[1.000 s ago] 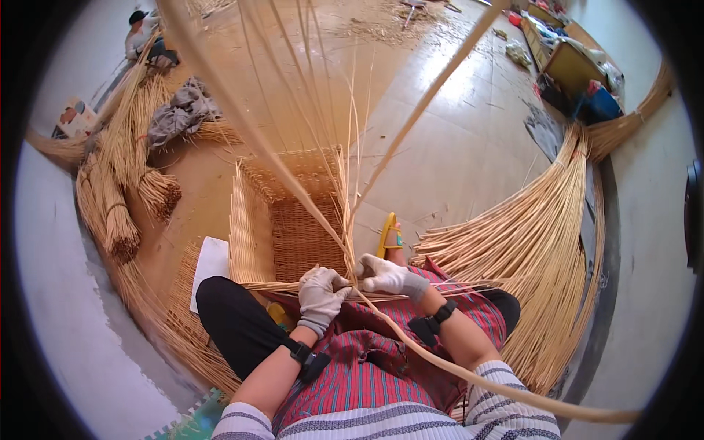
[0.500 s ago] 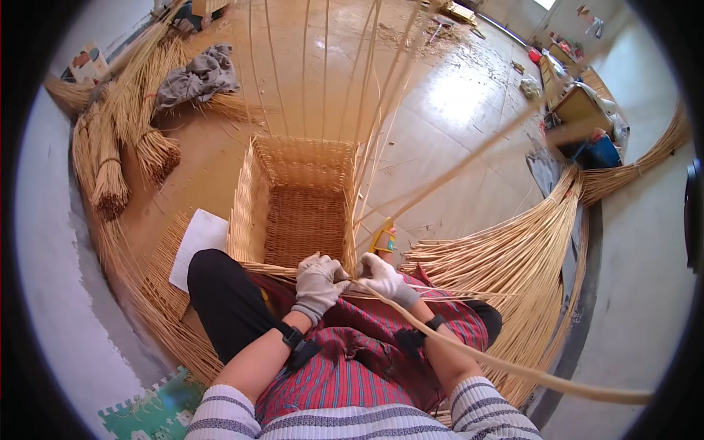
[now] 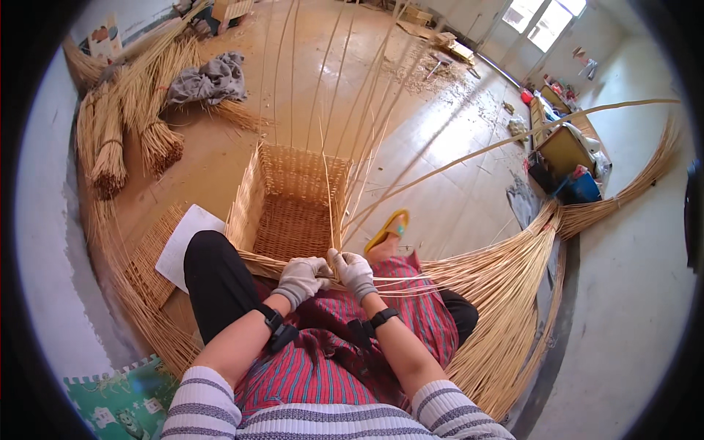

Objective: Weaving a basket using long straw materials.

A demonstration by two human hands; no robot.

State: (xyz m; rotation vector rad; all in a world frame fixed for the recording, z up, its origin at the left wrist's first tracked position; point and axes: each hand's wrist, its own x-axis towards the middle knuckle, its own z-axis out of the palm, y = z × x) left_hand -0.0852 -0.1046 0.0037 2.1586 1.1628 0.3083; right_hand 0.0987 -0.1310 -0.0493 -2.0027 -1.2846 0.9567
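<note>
A rectangular wicker basket [image 3: 240, 209] stands with its opening toward me, its near rim against my lap and long thin willow rods [image 3: 319, 95] rising from its walls. At its near right corner, my two gloved hands work close together. My left hand [image 3: 302, 280] is closed at the near rim, its fingertips bent over the woven edge strands [image 3: 258, 265]. Beside it, my right hand [image 3: 352, 273] pinches a willow rod [image 3: 328, 172] that rises from the corner. The exact grip under the fingers is hidden. Pale loose rod ends [image 3: 396, 279] stick out rightward past my right hand.
A large fan of willow rods [image 3: 506, 293] lies to my right. Tied bundles [image 3: 110, 158] and a grey cloth [image 3: 209, 79] lie at the far left. A white sheet [image 3: 183, 246] and a flat woven panel [image 3: 152, 257] are by my left knee. A yellow slipper [image 3: 386, 229] shows beyond my right hand.
The thick rod that ran from my hands toward the lower right no longer lies there; a rod now stands up at the corner. My right hand has moved slightly left and turned upward.
</note>
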